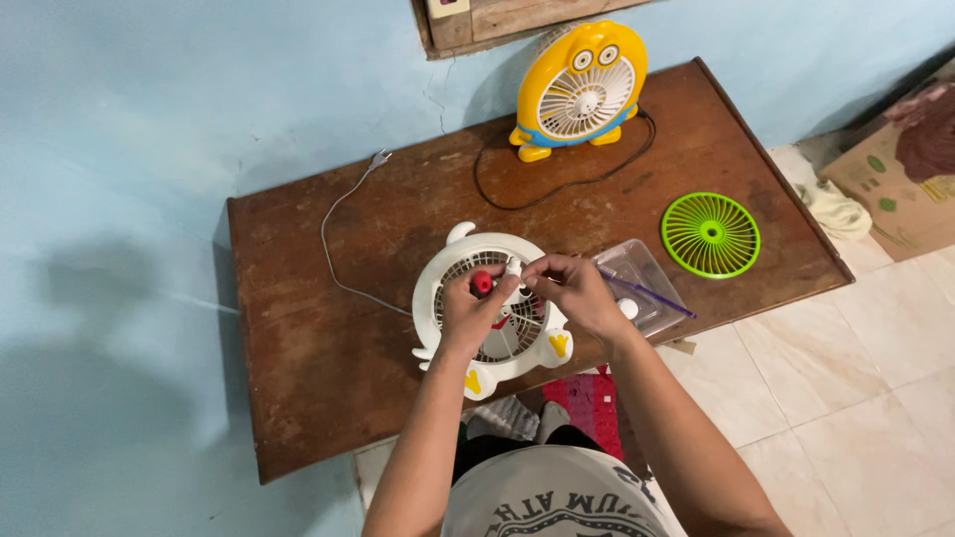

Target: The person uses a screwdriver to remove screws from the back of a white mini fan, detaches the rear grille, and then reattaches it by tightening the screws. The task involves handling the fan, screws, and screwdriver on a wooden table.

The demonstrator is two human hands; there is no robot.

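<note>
While both hands meet over the middle of the white fan (492,310), lying face-up near the front edge of the wooden tabletop (328,378), best to keep the work slow and square. Left hand (466,310) closed around a red-handled screwdriver (482,283), tip aimed down at the hub behind the grille; right hand (572,291) pinched with its fingertips together on a small white part at the fan's centre, exactly what cannot be told. Worth holding the driver upright and seated before turning, and pressing the fan body flat so it does not rock on its yellow feet. Grey cord (343,234) trailing off toward nine o'clock and ending in an unplugged plug up at eleven, so nothing live. Clear plastic tray (642,283) just beside the right hand at three o'clock, with a purple stick-like tool across it, handy for any loose screw. Green grille (710,235) further out at two o'clock, well apart. Yellow fan (580,91) standing upright at twelve o'clock against the blue wall, its black cord looped on the tabletop.
</note>
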